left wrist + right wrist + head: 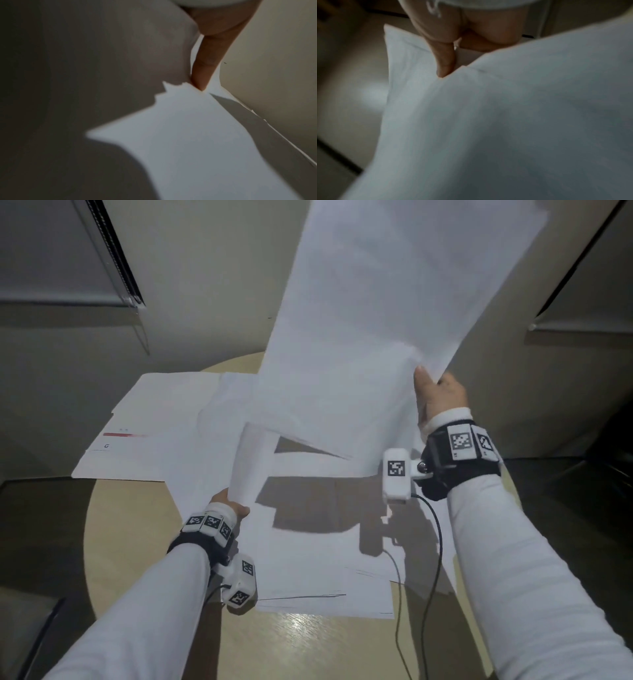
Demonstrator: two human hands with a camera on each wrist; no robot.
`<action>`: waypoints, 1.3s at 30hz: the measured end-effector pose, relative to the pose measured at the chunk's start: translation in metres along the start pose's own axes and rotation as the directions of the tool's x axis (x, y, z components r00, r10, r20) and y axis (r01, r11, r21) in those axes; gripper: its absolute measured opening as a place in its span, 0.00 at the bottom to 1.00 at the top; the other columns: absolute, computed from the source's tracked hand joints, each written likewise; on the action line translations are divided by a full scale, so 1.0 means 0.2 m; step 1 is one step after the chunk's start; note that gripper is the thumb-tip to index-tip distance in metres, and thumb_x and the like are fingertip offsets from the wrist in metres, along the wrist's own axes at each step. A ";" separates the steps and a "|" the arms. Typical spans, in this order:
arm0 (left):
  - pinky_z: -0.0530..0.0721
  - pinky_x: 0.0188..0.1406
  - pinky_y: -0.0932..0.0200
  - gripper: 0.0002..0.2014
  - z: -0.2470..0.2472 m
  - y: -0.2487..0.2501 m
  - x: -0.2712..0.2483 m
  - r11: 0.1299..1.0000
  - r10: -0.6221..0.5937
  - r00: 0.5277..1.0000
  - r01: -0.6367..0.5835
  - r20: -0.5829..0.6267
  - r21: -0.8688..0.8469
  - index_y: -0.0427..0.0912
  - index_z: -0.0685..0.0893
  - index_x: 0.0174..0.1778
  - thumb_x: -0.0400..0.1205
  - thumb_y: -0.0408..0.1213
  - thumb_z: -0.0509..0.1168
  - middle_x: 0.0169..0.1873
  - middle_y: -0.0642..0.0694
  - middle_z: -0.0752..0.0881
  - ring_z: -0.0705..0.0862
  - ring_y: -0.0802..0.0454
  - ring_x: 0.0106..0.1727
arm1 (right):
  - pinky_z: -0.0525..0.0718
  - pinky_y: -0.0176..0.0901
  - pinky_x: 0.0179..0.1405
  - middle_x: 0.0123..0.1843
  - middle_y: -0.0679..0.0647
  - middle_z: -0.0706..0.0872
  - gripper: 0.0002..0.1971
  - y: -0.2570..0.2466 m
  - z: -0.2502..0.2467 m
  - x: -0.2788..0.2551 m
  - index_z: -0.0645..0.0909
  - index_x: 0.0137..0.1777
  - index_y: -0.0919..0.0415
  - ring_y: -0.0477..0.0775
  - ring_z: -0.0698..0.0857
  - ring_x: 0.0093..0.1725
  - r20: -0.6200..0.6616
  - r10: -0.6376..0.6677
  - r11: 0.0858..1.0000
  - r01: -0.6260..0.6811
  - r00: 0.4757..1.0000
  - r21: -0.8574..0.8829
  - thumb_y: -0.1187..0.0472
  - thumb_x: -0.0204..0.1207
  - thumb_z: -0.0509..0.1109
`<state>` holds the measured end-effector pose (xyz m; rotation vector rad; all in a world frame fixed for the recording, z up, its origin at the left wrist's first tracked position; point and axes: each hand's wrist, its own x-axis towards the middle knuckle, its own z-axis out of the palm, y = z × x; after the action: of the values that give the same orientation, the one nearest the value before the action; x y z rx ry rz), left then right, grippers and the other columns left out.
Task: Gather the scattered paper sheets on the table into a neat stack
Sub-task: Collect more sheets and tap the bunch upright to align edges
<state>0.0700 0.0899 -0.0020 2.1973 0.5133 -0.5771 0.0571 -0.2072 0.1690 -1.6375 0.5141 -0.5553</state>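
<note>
I hold a bundle of white paper sheets (370, 320) lifted off the round table (308, 642), tilted up and away from me. My right hand (440, 397) pinches its right edge, thumb on the near face. My left hand (233, 506) grips the bundle's lower left corner, which curls over the hand. In the left wrist view a finger (204, 65) lies against the paper sheets (197, 135). In the right wrist view the thumb (446, 59) presses on the paper sheets (505, 121). More loose sheets (164, 440) lie spread on the table, and another pile of sheets (325, 577) lies close to me.
One sheet at the left carries a red bar (123, 435) and small print, and it overhangs the table's rim. Cables (431, 577) trail from the wrist cameras across the near pile. A window blind (68, 251) hangs at the back left. Dark floor surrounds the table.
</note>
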 end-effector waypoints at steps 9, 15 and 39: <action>0.67 0.50 0.58 0.18 -0.02 0.00 -0.01 0.996 -0.051 0.999 0.052 0.018 -0.077 0.28 0.71 0.71 0.85 0.29 0.53 0.49 0.34 0.79 0.72 0.45 0.52 | 0.73 0.47 0.67 0.67 0.62 0.78 0.24 0.54 0.20 -0.23 0.68 0.74 0.71 0.65 0.76 0.69 0.188 0.514 0.753 -0.336 0.837 -0.566 0.58 0.82 0.60; 0.63 0.74 0.47 0.32 -0.04 -0.02 0.04 0.855 -0.201 0.967 0.251 0.155 -0.454 0.39 0.61 0.80 0.84 0.53 0.55 0.79 0.35 0.63 0.63 0.37 0.80 | 0.81 0.47 0.53 0.61 0.62 0.83 0.26 0.74 0.24 -0.34 0.72 0.71 0.62 0.60 0.81 0.52 0.266 0.534 0.741 -0.293 0.802 -0.605 0.77 0.72 0.59; 0.88 0.41 0.69 0.28 -0.32 0.40 -0.12 0.667 0.599 0.793 -0.417 0.111 -0.618 0.39 0.78 0.58 0.61 0.30 0.72 0.39 0.55 0.88 0.86 0.58 0.43 | 0.83 0.28 0.23 0.17 0.44 0.84 0.06 0.36 0.23 -0.10 0.79 0.39 0.68 0.37 0.83 0.19 0.279 0.335 0.932 -0.359 0.900 0.038 0.78 0.72 0.70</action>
<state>0.1084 0.0865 0.0950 1.5228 -0.1256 -0.3719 0.0689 -0.1680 0.0904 -1.4625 0.5554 -0.0844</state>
